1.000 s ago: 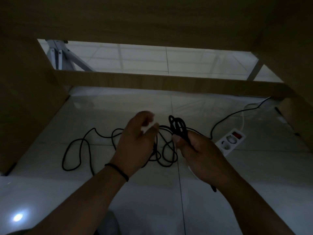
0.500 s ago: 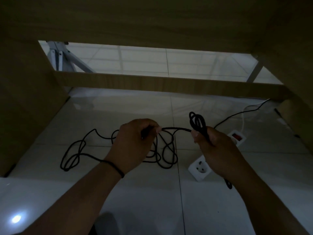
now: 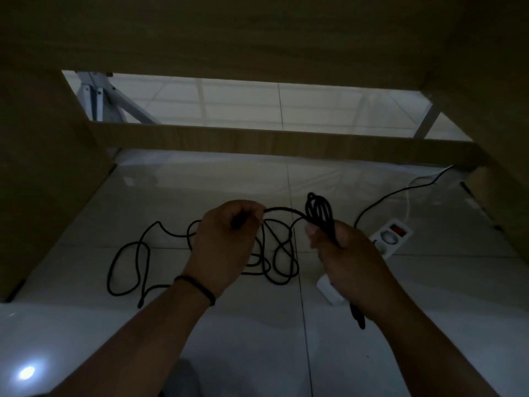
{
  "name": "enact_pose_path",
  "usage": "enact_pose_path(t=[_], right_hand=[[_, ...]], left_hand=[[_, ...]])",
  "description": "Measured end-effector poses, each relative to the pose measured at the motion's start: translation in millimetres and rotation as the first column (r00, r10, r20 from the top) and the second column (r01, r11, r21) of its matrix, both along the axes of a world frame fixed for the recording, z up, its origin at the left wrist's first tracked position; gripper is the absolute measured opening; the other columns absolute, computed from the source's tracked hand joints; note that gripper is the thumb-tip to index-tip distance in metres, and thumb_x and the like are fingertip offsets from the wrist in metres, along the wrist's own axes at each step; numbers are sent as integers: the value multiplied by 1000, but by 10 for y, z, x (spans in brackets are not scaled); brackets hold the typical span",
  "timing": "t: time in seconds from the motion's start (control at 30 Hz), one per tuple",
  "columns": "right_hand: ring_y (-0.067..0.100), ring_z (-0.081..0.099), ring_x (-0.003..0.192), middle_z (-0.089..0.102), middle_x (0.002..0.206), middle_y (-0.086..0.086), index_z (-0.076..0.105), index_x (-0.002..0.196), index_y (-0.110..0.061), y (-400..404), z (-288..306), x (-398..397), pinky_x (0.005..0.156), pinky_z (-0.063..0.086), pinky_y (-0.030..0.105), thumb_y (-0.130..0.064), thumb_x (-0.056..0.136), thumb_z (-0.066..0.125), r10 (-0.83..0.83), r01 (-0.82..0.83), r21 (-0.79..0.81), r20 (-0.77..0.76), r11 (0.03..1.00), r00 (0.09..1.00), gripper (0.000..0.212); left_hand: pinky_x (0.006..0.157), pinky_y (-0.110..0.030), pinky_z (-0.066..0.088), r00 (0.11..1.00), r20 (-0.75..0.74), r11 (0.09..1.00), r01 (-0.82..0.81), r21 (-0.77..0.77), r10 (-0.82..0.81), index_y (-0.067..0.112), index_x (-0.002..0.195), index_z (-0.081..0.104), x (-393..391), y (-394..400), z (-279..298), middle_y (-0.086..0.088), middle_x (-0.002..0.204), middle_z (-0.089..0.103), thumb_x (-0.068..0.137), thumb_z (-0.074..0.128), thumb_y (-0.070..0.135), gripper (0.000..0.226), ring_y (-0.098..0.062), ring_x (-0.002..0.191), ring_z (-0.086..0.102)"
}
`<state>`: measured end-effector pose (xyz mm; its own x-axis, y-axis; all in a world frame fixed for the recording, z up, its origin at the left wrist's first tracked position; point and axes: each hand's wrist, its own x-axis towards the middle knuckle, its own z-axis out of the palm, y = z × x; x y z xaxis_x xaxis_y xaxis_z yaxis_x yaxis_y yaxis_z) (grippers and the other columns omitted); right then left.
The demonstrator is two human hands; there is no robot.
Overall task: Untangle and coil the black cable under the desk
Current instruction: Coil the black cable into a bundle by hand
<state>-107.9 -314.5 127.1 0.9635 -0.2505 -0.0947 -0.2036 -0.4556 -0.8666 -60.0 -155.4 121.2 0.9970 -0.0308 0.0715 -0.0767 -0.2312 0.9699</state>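
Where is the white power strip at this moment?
In the head view, the white power strip lies on the tiled floor at the right, just beyond the right hand, which partly hides it.

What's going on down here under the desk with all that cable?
A person is coiling up a black cable under a desk. The right hand grips a small bundle of finished loops, while the left hand pinches the next stretch of cable, running across to the bundle. Much of the cable is not yet coiled and lies in loose tangled loops on the tiled floor. A white power strip sits just beyond the right hand.
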Motion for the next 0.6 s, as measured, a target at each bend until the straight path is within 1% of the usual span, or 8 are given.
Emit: enact_pose_path(t=[0.1,0.2,0.27,0.33,0.43,0.5,0.53,0.6], right_hand=[[13,47,60,63,83,18,61,86,-10,-136,32,24,55,37,23,-38,92,47,-124,127,-45,67,991,990,33],[13,46,59,59,78,16,62,94,-5,-216,26,36,54,39,22,-37,93,47,-179,185,-46,107,982,978,35],[14,45,58,54,72,10,60,88,-2,-202,-5,42,54,36,25,-37,93,47,-164,168,-36,85,985,983,37],[12,44,55,50,63,3,58,79,-8,-133,-63,41,53,34,26,-38,92,48,-128,128,16,38,992,991,34],[11,38,49,41,53,-5,57,76,-13,12,-151,31,54,31,28,-40,90,50,-50,52,190,-15,980,999,31],[9,37,46,41,50,-8,61,73,-21,88,-176,20,53,30,29,-41,89,52,-25,30,289,-20,957,999,27],[7,38,45,42,48,-12,62,68,-29,117,-173,15,51,30,28,-41,89,52,-20,22,327,-12,945,1000,26],[5,38,44,43,44,-13,62,65,-36,157,-161,5,50,30,26,-40,90,52,-13,4,361,22,933,1000,28]], left_hand=[[67,4,41,984,84,957,127,261,-154,28,82,67,25,81,1,22,79,62,87,61,18,13,19,70,56],[65,5,40,977,97,934,147,326,-188,27,81,67,57,120,12,23,77,61,87,60,18,13,20,69,56],[56,0,42,992,49,971,102,217,-115,23,76,67,54,100,19,13,71,64,88,59,17,15,10,57,57],[52,-9,47,998,-50,999,45,18,-44,14,77,66,7,34,25,0,67,63,89,57,15,15,2,49,55],[61,-25,54,979,-198,966,3,-259,-56,11,76,66,-118,-105,1,-5,65,64,88,57,9,16,-11,58,60],[65,-28,56,972,-225,939,-18,-344,-63,10,76,67,-182,-166,-26,-3,62,64,88,58,8,15,-14,60,62],[65,-28,57,971,-230,926,-29,-377,-63,10,75,67,-199,-182,-33,-1,59,65,87,58,8,15,-13,59,62],[62,-25,57,973,-222,915,-35,-401,-60,11,74,69,-218,-198,-35,2,58,67,86,60,8,16,-10,59,63]])
